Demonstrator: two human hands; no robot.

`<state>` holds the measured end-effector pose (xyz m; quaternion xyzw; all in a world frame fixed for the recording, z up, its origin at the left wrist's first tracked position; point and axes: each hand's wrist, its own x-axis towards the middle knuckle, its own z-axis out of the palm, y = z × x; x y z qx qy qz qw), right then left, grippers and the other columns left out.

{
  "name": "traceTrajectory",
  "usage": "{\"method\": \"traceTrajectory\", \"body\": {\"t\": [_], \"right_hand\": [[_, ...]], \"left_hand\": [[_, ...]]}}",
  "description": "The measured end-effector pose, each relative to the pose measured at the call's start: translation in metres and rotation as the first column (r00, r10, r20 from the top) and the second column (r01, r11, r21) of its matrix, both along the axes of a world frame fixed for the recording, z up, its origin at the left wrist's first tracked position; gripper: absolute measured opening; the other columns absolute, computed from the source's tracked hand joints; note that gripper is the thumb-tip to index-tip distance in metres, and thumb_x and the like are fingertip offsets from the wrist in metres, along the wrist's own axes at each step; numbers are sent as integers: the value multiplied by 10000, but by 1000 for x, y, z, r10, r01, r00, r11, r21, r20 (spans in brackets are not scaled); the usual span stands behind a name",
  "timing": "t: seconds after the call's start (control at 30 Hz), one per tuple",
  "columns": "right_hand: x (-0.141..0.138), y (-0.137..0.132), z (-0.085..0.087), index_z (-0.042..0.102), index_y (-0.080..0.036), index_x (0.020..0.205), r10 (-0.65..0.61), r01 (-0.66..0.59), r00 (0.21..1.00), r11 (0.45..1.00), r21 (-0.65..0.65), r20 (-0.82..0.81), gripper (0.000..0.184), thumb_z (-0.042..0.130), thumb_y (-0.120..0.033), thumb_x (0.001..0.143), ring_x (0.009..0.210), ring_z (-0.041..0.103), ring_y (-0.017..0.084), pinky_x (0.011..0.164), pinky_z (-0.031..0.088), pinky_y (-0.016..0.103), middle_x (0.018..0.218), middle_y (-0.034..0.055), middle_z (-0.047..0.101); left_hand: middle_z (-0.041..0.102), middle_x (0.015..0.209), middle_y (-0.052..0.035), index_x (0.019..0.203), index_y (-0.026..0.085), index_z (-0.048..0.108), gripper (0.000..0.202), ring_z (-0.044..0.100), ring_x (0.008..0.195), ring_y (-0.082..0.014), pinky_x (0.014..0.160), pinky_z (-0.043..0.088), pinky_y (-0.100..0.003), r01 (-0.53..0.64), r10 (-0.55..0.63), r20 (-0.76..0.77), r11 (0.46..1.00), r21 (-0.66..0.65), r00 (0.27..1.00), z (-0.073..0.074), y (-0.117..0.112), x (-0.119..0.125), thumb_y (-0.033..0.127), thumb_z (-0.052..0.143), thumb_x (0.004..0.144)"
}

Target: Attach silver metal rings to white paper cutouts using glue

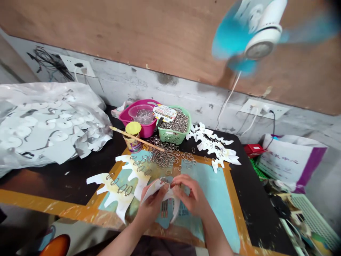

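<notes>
- White paper cutout (160, 190) sits pinched between both hands, above a blue board (215, 192).
- Left hand (150, 208) grips its near edge, fingers almost closed.
- Right hand (190, 195) curls over its far edge, holding it lightly.
- Metal rings (165, 156) lie loose just beyond the hands.
- Another cutout (117, 193) lies to the left, linked with rings.
- Green basket (174, 133) of rings stands beside a pink basket (141, 122).

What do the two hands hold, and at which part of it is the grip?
The left hand and right hand grip a curled white paper cut-out along its upper edge; the exact finger contact is partly hidden.
</notes>
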<state>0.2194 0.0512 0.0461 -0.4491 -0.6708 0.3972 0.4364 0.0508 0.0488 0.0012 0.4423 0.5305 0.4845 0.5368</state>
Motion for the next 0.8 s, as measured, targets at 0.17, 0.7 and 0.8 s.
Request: {"method": "traceTrajectory", "body": {"t": [0.17,0.7,0.8], "right_hand": [[0,-3,3,530,-203,629,140,-140,990,987,-73,-16,408,548,-415,977,695,505,165,672,415,283,678,0,548],[-4,-20,-7,592,-193,674,9,-57,976,975,-214,-219,467,597,-600,904,680,527,175,613,452,275,707,33,580],[-1,-19,-4,637,-187,772,4,-79,958,965,-251,-285,505,583,-677,879,612,484,150,540,396,244,684,15,556]], "left_hand": [[692,648,-23,779,140,711,515,638,596,-176,575,537,-269,64,30,299,952,-300,954,4,-3,3,606,848,608],[605,586,12,705,161,623,494,549,495,-114,483,452,-232,393,-320,323,900,-191,891,12,-1,-6,630,779,726],[605,609,9,743,162,628,496,547,498,-111,471,451,-224,425,-355,337,891,-161,872,14,-2,-9,629,792,714]]}}
